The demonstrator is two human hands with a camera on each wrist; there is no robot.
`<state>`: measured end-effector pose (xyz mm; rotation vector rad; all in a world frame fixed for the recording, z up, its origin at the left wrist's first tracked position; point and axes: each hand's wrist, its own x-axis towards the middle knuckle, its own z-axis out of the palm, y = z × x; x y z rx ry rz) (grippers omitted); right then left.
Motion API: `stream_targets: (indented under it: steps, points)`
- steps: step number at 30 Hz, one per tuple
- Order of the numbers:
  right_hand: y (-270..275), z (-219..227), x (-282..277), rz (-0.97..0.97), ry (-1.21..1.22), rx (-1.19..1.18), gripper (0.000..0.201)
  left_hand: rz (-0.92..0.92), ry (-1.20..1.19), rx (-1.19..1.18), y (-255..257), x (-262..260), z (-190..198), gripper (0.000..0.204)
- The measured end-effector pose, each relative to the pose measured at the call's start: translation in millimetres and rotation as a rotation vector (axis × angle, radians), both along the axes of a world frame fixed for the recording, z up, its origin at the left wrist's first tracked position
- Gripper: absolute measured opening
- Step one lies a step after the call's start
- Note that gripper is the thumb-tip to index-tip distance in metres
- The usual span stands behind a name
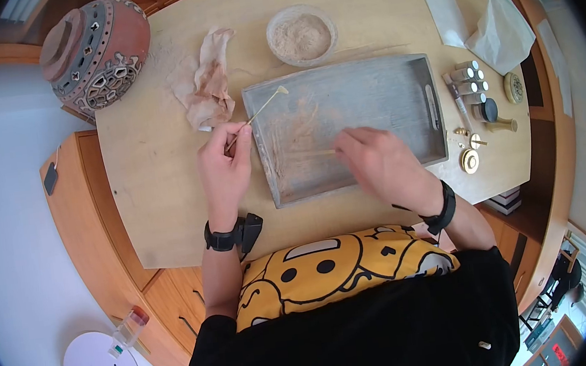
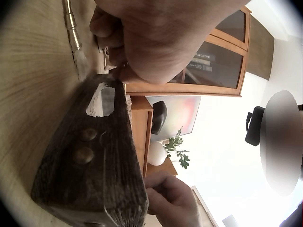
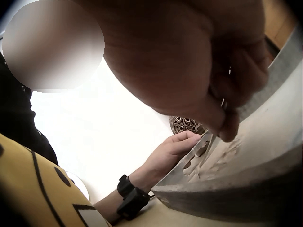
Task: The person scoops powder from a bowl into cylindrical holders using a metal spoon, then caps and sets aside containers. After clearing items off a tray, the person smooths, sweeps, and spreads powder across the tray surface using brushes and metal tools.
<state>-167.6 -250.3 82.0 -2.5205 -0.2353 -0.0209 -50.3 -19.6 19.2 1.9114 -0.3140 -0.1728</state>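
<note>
My left hand (image 1: 225, 163) pinches a thin brass incense shovel (image 1: 267, 104) at the tray's left edge. The shovel's small fan-shaped tip (image 1: 282, 90) points up and right over the tray. In my right hand (image 1: 384, 163), above the middle of the tray, fingers and thumb pinch a thin pale stick-like tool (image 1: 320, 152) that points left. A bit of metal shows between the right fingers (image 3: 229, 125) in the right wrist view. The grey wooden tray (image 1: 377, 95) has tan powder (image 1: 304, 119) scattered over its left part. My hand hides most of the right tool.
Behind the tray stands a bowl of powder (image 1: 301, 35). Stained tissue (image 1: 211, 84) and a patterned pot (image 1: 99, 55) are at left. Several small jars (image 1: 470, 86), a brush (image 1: 459, 102) and brass pieces (image 1: 470, 161) stand at right. Another brush (image 2: 75, 42) lies beside the tray.
</note>
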Motion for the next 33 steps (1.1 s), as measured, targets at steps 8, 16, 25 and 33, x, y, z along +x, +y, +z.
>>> stream_targets:
  steps: [8,16,25,33]
  points:
    - [2,-5,15,-0.016,-0.004,-0.084,0.018,0.002,0.005,0.004,0,1,-1,0.01]
    - [-9,-2,7,-0.053,-0.057,0.001,0.019,0.01,0.021,-0.022,-1,0,-1,0.011]
    - [-4,-5,-17,-0.116,0.041,-0.059,0.012,-0.001,0.024,-0.029,-1,0,1,0.011]
    - [-14,-10,-12,-0.286,-0.034,-0.081,0.013,-0.011,0.017,-0.008,0,0,2,0.012]
